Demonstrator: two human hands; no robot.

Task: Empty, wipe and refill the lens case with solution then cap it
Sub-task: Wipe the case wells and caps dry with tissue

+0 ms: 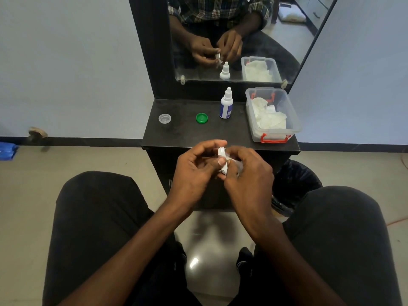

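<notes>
Hands first, since that's where the action is: the lens case [223,160] is being held up in the middle of the frame, just in front of the near edge of the black table [176,133], not resting on anything. The left hand [194,168] is curled round it with the thumb pressed against the white body, probably so it gets steadied while the other side is worked. The right hand [247,171] is curled in against the case too, and something pale and crumpled seems to be pinched in it. A tissue, most likely, so wiping is the step guessed at, though not much of it can be seen.

Both caps have been set down on the table, well apart from each other: the clear cap [164,118] toward the left, the green cap [201,118] nearer the centre. Laid flat like that, they're kept out of the way and can't roll off.

The solution bottle [226,104] is stood upright just right of the green cap, its own cap on, so refilling looks not yet started. The clear tub [273,133] at the right of the table is loaded with white tissues [269,118], handy for the wiping hand.

A black-lined bin [295,186] is parked on the floor below the table at the right, presumably for used tissue.

Mirror [231,40] behind shows the same grip from the front, nothing extra.
</notes>
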